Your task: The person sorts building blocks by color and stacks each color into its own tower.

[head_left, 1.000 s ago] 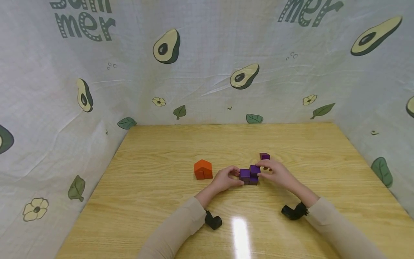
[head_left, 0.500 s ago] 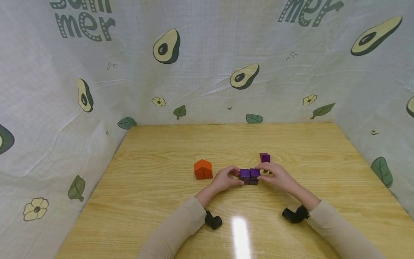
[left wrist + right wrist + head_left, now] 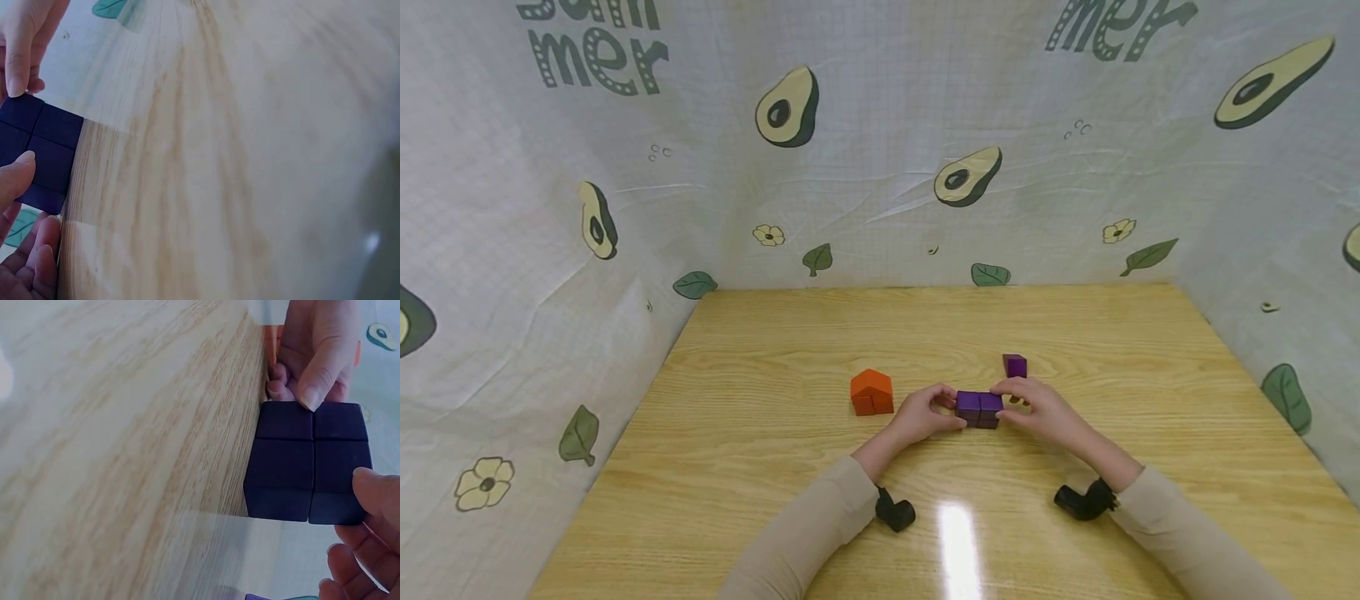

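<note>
Purple cubes [image 3: 967,402] stand on the table two over two, faces flush in the head view. From the left side my left hand [image 3: 925,414] pinches the stack, thumb in front and fingers behind. On the other side my right hand [image 3: 1037,407] grips the upper right cube [image 3: 340,469], its thumb on the front face and fingers behind. In the right wrist view the left thumb [image 3: 319,372] lies near the seam between the upper and lower left cubes. Just behind the right hand sits a loose purple block [image 3: 1015,365], partly covered by the fingers.
Left of the hands stands a small house shape of orange blocks [image 3: 871,393] with a peaked top. Patterned cloth [image 3: 880,208] hangs behind and beside the wooden table [image 3: 760,467]. A black wrist camera [image 3: 895,512] sits below each forearm.
The right hand has lowered the upper right cube until level with its left neighbour, and the gap between them has closed. My left hand has stayed in place.
</note>
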The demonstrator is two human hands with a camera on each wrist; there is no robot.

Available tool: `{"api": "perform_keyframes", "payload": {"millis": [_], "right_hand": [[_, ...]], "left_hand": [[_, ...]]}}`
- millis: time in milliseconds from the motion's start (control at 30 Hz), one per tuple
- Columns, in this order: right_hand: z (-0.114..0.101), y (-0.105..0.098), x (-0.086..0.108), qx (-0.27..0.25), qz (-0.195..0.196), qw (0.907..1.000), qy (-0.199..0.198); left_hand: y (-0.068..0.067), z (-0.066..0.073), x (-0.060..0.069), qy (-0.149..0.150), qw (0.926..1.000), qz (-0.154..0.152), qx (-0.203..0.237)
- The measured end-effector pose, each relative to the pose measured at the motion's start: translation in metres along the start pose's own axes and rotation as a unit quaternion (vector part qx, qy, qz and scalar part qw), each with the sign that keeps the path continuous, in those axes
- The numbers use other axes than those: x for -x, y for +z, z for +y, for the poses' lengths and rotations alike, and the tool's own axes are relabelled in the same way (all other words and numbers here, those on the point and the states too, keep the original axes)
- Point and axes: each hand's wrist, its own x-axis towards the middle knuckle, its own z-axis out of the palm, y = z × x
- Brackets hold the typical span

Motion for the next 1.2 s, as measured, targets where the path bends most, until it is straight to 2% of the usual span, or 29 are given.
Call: {"api": "perform_keyframes", "payload": {"millis": [567, 1033, 1200], "right_hand": [[-0.0017, 0.0001, 0.0001, -0.005, -0.001, 1.0, 0.005], [-0.0014, -0.0003, 0.0014, -0.01, -0.014, 0.9996, 0.023], [-0.0004, -0.0032, 0.0013, -0.029, -0.012, 0.9987, 0.039]], "left_hand": [[0.0017, -0.0024, -0.0026, 0.0, 1.0, 0.007, -0.007], [0.0024, -0.002, -0.0026, -0.009, 0.9998, 0.007, -0.017], [0.0025, -0.0014, -0.0013, -0.006, 0.9999, 0.005, -0.015]]}}
